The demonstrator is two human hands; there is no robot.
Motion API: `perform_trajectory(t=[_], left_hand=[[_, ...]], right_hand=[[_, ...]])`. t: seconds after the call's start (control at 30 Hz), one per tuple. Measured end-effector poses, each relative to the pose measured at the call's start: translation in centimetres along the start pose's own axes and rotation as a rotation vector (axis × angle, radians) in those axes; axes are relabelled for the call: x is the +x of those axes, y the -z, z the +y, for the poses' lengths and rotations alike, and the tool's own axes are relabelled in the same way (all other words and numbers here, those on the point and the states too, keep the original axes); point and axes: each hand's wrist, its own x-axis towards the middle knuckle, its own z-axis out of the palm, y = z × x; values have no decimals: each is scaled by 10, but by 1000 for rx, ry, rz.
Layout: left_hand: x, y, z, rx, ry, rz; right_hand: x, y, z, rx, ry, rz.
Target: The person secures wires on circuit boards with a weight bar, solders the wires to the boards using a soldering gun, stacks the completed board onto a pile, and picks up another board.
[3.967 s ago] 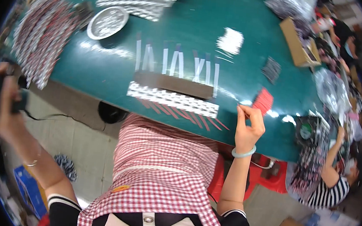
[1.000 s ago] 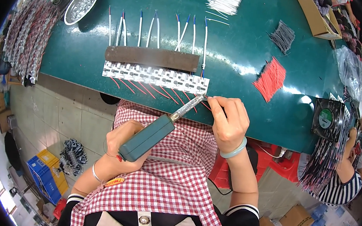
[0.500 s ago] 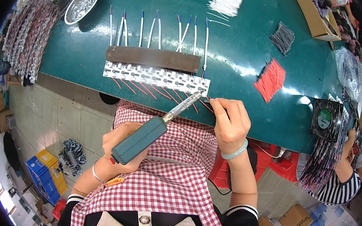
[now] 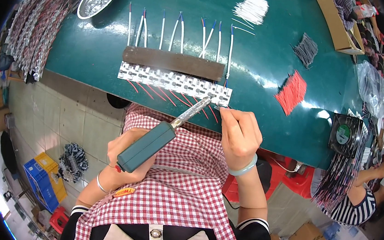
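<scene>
"Left hand [image 4: 126, 140] wraps tightly round the soldering iron [image 4: 147, 147], on the near side of the brown bar [image 4: 174, 63]! And the right?"

"Right hand [image 4: 241, 136], nearer than the bar's right end: thumb and forefinger pinched almost together, and what's between them is too small to tell!"

"The white strip [image 4: 172, 81]?"

"Along the bar's near edge, iron tip at its right part, red wires [image 4: 166, 96] poking nearward! White cables [image 4: 163, 29] stretch beyond the bar."
</scene>
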Motion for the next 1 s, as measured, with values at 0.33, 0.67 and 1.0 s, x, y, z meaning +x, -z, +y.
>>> perform_trajectory(t=[0.33, 0.67, 1.0], left_hand=[[0, -5, -8, -106, 20, -39], [-2, -6, -12, -86, 23, -69], [-3, 0, -9, -70, -29, -19]], right_hand=[[1, -4, -2, -42, -31, -49], [3, -4, -6, -82, -46, -71], [5, -2, -8, -91, -46, -79]])
